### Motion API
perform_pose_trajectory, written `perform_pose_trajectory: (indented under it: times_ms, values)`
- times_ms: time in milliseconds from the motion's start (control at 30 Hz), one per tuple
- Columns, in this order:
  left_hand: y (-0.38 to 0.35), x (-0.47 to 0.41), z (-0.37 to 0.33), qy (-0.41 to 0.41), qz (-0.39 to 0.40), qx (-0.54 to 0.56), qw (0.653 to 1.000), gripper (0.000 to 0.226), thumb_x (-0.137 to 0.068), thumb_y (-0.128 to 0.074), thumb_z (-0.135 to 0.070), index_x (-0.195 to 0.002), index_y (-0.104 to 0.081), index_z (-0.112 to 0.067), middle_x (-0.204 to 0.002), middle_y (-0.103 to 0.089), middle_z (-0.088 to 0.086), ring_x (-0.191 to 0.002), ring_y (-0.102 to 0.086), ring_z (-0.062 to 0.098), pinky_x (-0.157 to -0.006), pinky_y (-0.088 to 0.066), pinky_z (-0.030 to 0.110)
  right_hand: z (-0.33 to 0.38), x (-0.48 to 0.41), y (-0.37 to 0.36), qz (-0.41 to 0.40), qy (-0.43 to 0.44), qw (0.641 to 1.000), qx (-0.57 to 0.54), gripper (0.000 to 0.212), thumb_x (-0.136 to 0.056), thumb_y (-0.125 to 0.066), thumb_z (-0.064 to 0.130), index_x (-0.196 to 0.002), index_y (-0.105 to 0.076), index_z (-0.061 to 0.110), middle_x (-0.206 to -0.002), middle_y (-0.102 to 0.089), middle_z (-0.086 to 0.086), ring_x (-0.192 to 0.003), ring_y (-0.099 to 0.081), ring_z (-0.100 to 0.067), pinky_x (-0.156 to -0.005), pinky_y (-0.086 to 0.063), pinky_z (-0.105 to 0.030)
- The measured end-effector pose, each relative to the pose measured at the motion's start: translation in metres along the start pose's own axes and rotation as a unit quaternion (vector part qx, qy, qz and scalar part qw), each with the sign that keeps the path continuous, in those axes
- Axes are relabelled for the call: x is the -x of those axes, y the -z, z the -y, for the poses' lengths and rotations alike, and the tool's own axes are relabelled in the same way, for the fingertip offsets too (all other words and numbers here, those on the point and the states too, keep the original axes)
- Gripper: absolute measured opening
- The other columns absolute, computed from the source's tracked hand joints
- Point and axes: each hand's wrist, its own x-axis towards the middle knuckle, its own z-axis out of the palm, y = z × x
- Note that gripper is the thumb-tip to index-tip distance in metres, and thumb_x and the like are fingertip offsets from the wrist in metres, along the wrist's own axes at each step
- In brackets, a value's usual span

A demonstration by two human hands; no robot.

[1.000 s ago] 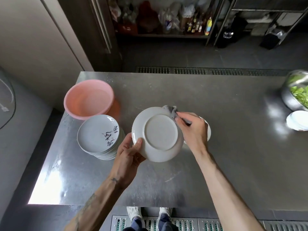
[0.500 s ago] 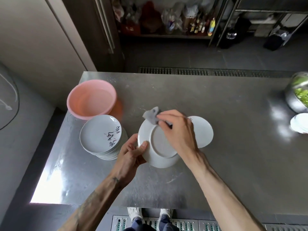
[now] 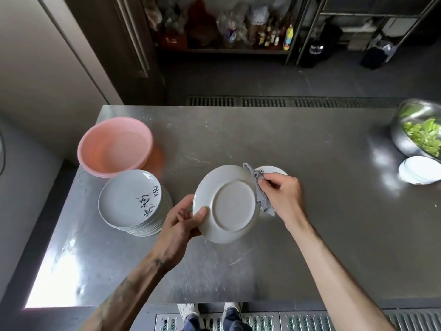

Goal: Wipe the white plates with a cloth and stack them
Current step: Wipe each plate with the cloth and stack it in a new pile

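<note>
White plate (image 3: 226, 204), underside up, above steel table (image 3: 310, 144): left hand (image 3: 181, 220) pinches its left rim; right hand (image 3: 284, 197), fingers curled, presses grey cloth (image 3: 262, 201) to its right rim. Plate stack (image 3: 130, 201) at left; pink basin (image 3: 114, 146) beyond.

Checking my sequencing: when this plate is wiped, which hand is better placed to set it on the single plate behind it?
Left. The left hand grips the held plate by its rim, so it can carry it over; the right hand is full of cloth.

Bare steel table (image 3: 322, 211) right of centre; plate stack (image 3: 133, 204), pink basin (image 3: 114, 146) crowd left
</note>
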Motion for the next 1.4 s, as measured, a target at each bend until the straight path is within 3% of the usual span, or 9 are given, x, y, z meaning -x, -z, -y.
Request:
perform_pose_trajectory:
  times_ms: [100, 267, 500, 700, 800, 933, 1233, 1333, 1400]
  values:
    - [-0.002, -0.008, 0.000, 0.006, 0.028, -0.046, 0.999, 0.033, -0.098, -0.064, -0.024, -0.129, -0.064, -0.014, -0.116, -0.070, 0.016, -0.103, -0.069, 0.024, -0.081, -0.059, 0.038, -0.007, -0.008, 0.014, 0.028, -0.101, 0.992, -0.070, 0.018, -0.089, -0.076, 0.032, -0.080, -0.078, 0.016, -0.071, -0.074, 0.002, -0.068, -0.057, -0.009, -0.066, -0.046, -0.027]
    - [-0.014, -0.023, 0.003, 0.000, 0.089, -0.110, 0.990, 0.019, -0.102, -0.061, -0.011, -0.120, -0.068, -0.009, -0.104, -0.072, 0.004, -0.093, -0.067, 0.015, -0.077, -0.055, 0.025, -0.002, -0.029, 0.039, 0.126, -0.198, 0.972, -0.008, 0.046, -0.078, -0.077, 0.059, -0.086, -0.078, 0.014, -0.074, -0.069, 0.004, -0.063, -0.059, -0.011, -0.058, -0.045, -0.022]
    - [-0.027, -0.044, 0.008, -0.035, 0.120, -0.220, 0.967, 0.016, -0.103, -0.060, -0.009, -0.115, -0.070, -0.009, -0.099, -0.070, 0.004, -0.090, -0.061, 0.012, -0.080, -0.047, 0.027, -0.007, -0.049, 0.057, 0.172, -0.287, 0.940, -0.068, 0.007, -0.081, -0.076, 0.014, -0.078, -0.070, 0.013, -0.050, -0.057, 0.006, -0.039, -0.051, -0.009, -0.043, -0.042, -0.017]
    - [-0.033, -0.071, 0.024, -0.094, 0.135, -0.326, 0.931, 0.019, -0.105, -0.056, -0.030, -0.113, -0.071, -0.023, -0.096, -0.066, 0.008, -0.084, -0.056, 0.039, -0.075, -0.045, 0.049, -0.035, -0.061, 0.062, 0.150, -0.283, 0.944, -0.076, 0.006, -0.080, -0.073, 0.004, -0.082, -0.078, 0.007, -0.061, -0.062, 0.000, -0.058, -0.057, -0.014, -0.068, -0.052, -0.028]
    - [-0.039, -0.088, 0.030, -0.105, 0.136, -0.355, 0.919, 0.019, -0.106, -0.059, -0.023, -0.118, -0.073, -0.021, -0.111, -0.073, -0.007, -0.103, -0.067, 0.021, -0.090, -0.050, 0.037, -0.048, -0.067, 0.064, 0.123, -0.274, 0.951, -0.078, 0.009, -0.078, -0.072, 0.003, -0.080, -0.077, 0.009, -0.070, -0.062, -0.002, -0.066, -0.059, -0.015, -0.072, -0.052, -0.029]
    - [-0.045, -0.115, 0.039, -0.117, 0.109, -0.416, 0.895, 0.033, -0.102, -0.064, -0.018, -0.134, -0.068, -0.015, -0.140, -0.061, -0.019, -0.141, -0.042, -0.008, -0.118, -0.028, 0.014, -0.072, -0.075, 0.066, 0.094, -0.270, 0.955, -0.083, 0.009, -0.073, -0.074, 0.001, -0.071, -0.072, 0.010, -0.067, -0.058, 0.000, -0.062, -0.056, -0.013, -0.065, -0.050, -0.025]
    - [-0.059, -0.163, 0.060, -0.036, 0.078, -0.473, 0.877, 0.063, -0.091, -0.075, -0.037, -0.149, -0.054, -0.021, -0.153, -0.052, 0.008, -0.154, -0.028, 0.018, -0.115, -0.029, 0.022, -0.116, -0.084, 0.058, 0.039, -0.222, 0.966, -0.128, 0.012, -0.065, -0.069, 0.006, -0.074, -0.067, -0.002, -0.072, -0.050, -0.007, -0.072, -0.041, -0.018, -0.069, -0.029, -0.035]
    - [-0.061, -0.177, 0.073, -0.012, 0.088, -0.473, 0.877, 0.073, -0.084, -0.084, -0.033, -0.149, -0.054, -0.017, -0.154, -0.050, 0.007, -0.147, -0.041, 0.019, -0.111, -0.027, 0.008, -0.127, -0.087, 0.054, 0.020, -0.199, 0.972, -0.122, 0.032, -0.056, -0.064, 0.012, -0.079, -0.060, -0.010, -0.069, -0.044, -0.007, -0.069, -0.037, -0.017, -0.066, -0.026, -0.033]
    - [-0.061, -0.186, 0.082, 0.001, 0.098, -0.478, 0.873, 0.082, -0.079, -0.088, -0.034, -0.151, -0.051, -0.020, -0.155, -0.048, 0.004, -0.141, -0.045, 0.016, -0.105, -0.026, 0.004, -0.135, -0.092, 0.050, 0.006, -0.195, 0.975, -0.105, 0.021, -0.063, -0.068, 0.005, -0.082, -0.067, -0.004, -0.070, -0.051, -0.004, -0.067, -0.042, -0.014, -0.063, -0.032, -0.030]
